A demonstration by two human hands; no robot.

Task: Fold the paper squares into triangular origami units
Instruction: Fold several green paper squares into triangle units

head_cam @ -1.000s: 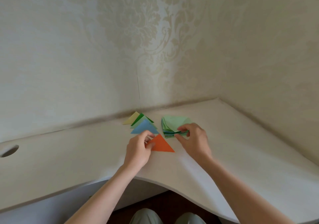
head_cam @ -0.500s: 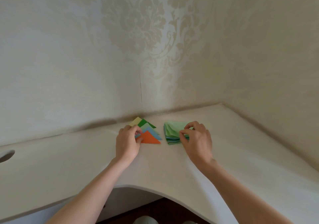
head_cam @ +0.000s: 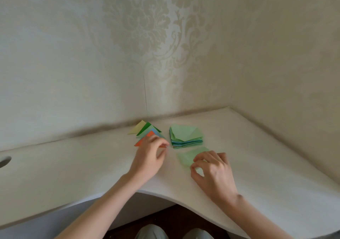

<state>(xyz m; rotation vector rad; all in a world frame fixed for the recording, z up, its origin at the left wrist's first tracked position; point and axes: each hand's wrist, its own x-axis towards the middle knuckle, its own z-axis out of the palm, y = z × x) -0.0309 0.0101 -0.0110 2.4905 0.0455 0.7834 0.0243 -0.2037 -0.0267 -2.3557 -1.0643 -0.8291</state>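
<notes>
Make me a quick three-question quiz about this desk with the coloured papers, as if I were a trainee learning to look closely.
1. True or false: the right hand pinches a light green sheet on the desk, in front of the paper stack.
2. Which folded triangle lies nearest the left hand? A yellow, B orange, C dark green.
3. Fill in: the top sheet of the stack is light ____.

Key
1. True.
2. B: the orange triangle is partly hidden by the hand; the yellow triangle and dark green triangle lie farther back.
3. Green.
</notes>
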